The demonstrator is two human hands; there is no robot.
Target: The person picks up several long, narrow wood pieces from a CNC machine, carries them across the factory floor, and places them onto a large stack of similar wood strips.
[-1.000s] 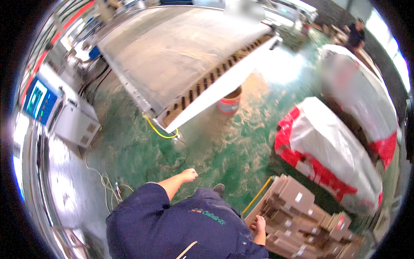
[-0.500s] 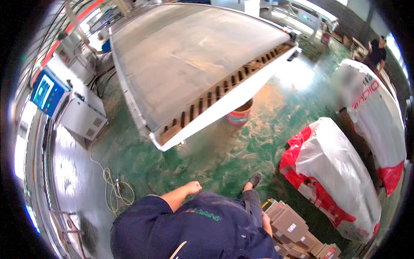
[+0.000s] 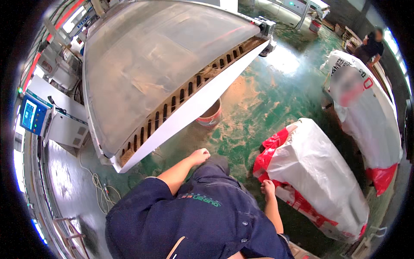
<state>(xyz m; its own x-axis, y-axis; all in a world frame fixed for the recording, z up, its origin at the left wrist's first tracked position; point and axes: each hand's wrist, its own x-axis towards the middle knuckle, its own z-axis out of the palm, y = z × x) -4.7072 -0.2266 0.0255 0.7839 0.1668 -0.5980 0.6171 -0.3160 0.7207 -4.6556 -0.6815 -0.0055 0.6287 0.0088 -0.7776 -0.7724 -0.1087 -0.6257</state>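
Loosely curled in front of my body, my left hand (image 3: 200,156) has nothing visible in its fingers. It is apart from the white slanted front (image 3: 189,110) of a large flat machine bed (image 3: 164,69). My right hand (image 3: 268,187) hangs low on the other side, its fingers bent inward and no object showing in them. Nearest to it is a large white and red plastic sack (image 3: 319,168) on the floor; whether they touch I cannot tell. A bucket (image 3: 210,116) stands partly under the machine's front edge.
A second long white and red sack (image 3: 366,116) lies farther right, with a person (image 3: 371,46) behind it. To the left stands a control cabinet (image 3: 69,125) with a blue screen panel (image 3: 33,113). A coiled cable (image 3: 100,194) lies on the dusty green floor.
My view has shifted forward and right, so the machine appears farther left. My right hand has come up from beside the cardboard boxes, which are now mostly out of view.
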